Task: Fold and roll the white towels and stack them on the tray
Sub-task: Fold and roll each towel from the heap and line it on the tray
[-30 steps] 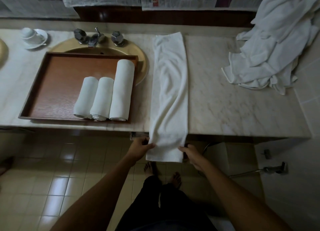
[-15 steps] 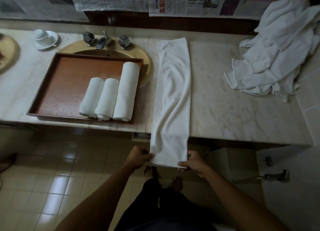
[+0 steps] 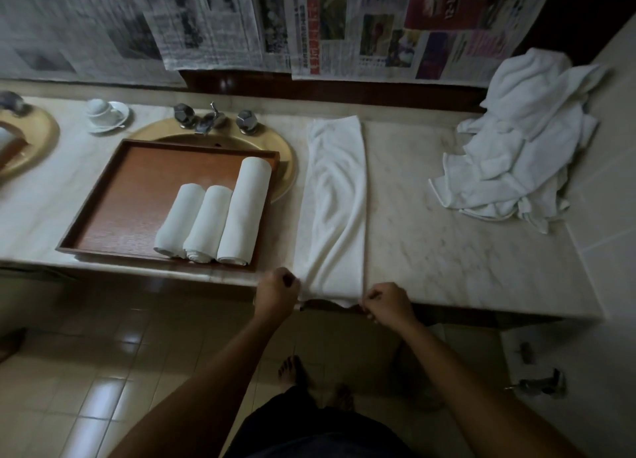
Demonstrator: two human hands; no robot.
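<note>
Towel (image 3: 335,210) folded into a long narrow strip lies on the marble bench (image 3: 464,251), running straight away from the hands toward the wall, its near end at the bench's front edge. Left hand (image 3: 277,290) pinches the near left corner of the strip with curled fingers, and right hand (image 3: 387,301) pinches the near right corner the same way, so the end is held between them.

Just beyond and to the left of the left hand sits the wooden tray (image 3: 117,196), resting over a gold sink (image 3: 285,168). Three rolled towels (image 3: 213,223) lie side by side in the tray's right part, touching one another, the rightmost one longest. Well beyond the right hand, off to the right, a heap of loose white towels (image 3: 516,148) lies against the side wall. Far beyond the left hand stand the taps (image 3: 213,118) and a cup on a saucer (image 3: 106,115). Newspaper sheets (image 3: 309,20) cover the wall behind the bench.
</note>
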